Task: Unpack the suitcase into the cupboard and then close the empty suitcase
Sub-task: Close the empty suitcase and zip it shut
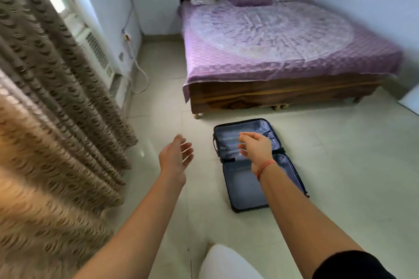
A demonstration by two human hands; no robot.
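A dark blue suitcase point(242, 184) lies flat and open on the tiled floor in front of the bed. Both halves show only blue-grey lining, with no items visible inside. My right hand point(257, 146) hovers above the far half, fingers relaxed and holding nothing; an orange thread circles its wrist. To the left of the suitcase, over bare floor, my left hand point(175, 155) is stretched forward with the palm turned inward and the fingers loose and empty. No cupboard is in view.
A wooden bed point(283, 93) with a purple cover stands just beyond the suitcase. Patterned brown curtains point(56, 120) hang along the left, with a white window unit point(95, 54) and a cable behind them. A white rounded shape point(224, 263) sits at the bottom edge.
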